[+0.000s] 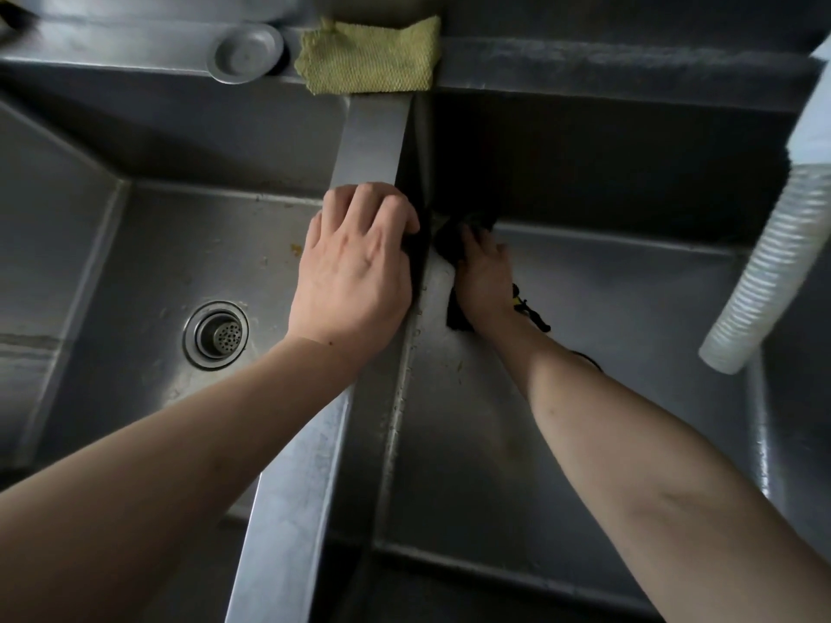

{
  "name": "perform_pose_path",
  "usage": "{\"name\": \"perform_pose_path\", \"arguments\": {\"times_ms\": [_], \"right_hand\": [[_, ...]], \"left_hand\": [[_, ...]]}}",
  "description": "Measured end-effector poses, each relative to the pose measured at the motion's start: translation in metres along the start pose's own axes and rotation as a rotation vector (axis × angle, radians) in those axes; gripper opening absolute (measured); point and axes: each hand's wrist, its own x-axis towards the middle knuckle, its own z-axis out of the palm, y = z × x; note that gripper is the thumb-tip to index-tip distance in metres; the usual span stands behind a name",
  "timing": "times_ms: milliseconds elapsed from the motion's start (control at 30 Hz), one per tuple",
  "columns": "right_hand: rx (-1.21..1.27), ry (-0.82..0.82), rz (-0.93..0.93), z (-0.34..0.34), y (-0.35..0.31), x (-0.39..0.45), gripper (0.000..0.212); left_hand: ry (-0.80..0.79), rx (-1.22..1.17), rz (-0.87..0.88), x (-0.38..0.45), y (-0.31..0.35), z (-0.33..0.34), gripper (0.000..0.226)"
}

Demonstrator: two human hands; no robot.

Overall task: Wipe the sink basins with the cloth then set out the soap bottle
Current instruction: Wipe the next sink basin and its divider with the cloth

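Note:
A steel double sink fills the view, its two basins split by a divider (373,141). My left hand (355,267) rests on top of the divider, fingers curled over its right edge and touching a dark fold of cloth there. My right hand (483,281) is down in the right basin (607,330), pressing a black cloth (452,240) into the far left corner against the divider wall. More of the cloth hangs below my palm. A black cord or strap with a yellow mark (528,308) lies by my right wrist. No soap bottle is in view.
The left basin (148,272) has a round drain strainer (216,335). A yellow-green mesh cloth (368,56) lies on the back ledge above the divider, beside a round metal lid (245,54). A white ribbed hose (773,263) hangs down over the right basin's right side.

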Motion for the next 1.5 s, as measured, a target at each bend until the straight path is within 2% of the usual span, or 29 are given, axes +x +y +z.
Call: {"name": "perform_pose_path", "arguments": {"times_ms": [67,267,433,533,667,867,1000,1100,1167,1233,1400,1500], "right_hand": [[-0.001,-0.051,-0.125,0.006,-0.002,0.001,0.057],[0.026,-0.203,-0.291,0.004,0.026,-0.01,0.052],[0.122,-0.089,-0.205,0.004,0.025,-0.005,0.052],[0.072,-0.032,-0.131,0.007,0.013,0.011,0.061],[-0.05,-0.205,-0.15,0.007,0.003,0.034,0.072],[0.014,-0.383,-0.14,-0.018,-0.005,0.026,0.065],[0.032,-0.456,-0.273,-0.028,-0.001,-0.021,0.055],[-0.03,-0.429,-0.4,-0.026,0.006,-0.048,0.051],[-0.041,-0.387,-0.405,-0.021,0.007,-0.048,0.05],[-0.063,-0.352,-0.366,-0.016,0.008,-0.034,0.05],[-0.116,-0.279,-0.222,-0.015,-0.005,0.022,0.068],[-0.141,-0.261,-0.163,-0.019,-0.014,0.036,0.067]], "left_hand": [[0.0,-0.004,-0.001,0.0,0.0,-0.001,0.025],[-0.002,0.008,0.0,0.0,-0.001,0.0,0.024],[-0.002,0.018,0.008,0.001,-0.001,0.001,0.024],[-0.01,0.025,0.013,0.001,-0.003,0.001,0.024],[-0.013,0.028,0.008,0.001,-0.002,0.001,0.024],[-0.017,0.025,0.012,0.001,-0.001,0.0,0.025],[-0.029,0.019,-0.001,0.002,0.0,-0.001,0.024],[-0.032,0.03,0.003,0.001,0.0,0.0,0.023],[-0.033,0.03,0.002,0.001,-0.001,0.0,0.023],[-0.033,0.032,-0.002,0.002,0.0,-0.001,0.022],[-0.03,0.027,-0.003,0.001,-0.002,0.0,0.022],[-0.031,0.035,-0.003,0.002,-0.002,0.0,0.022]]}}
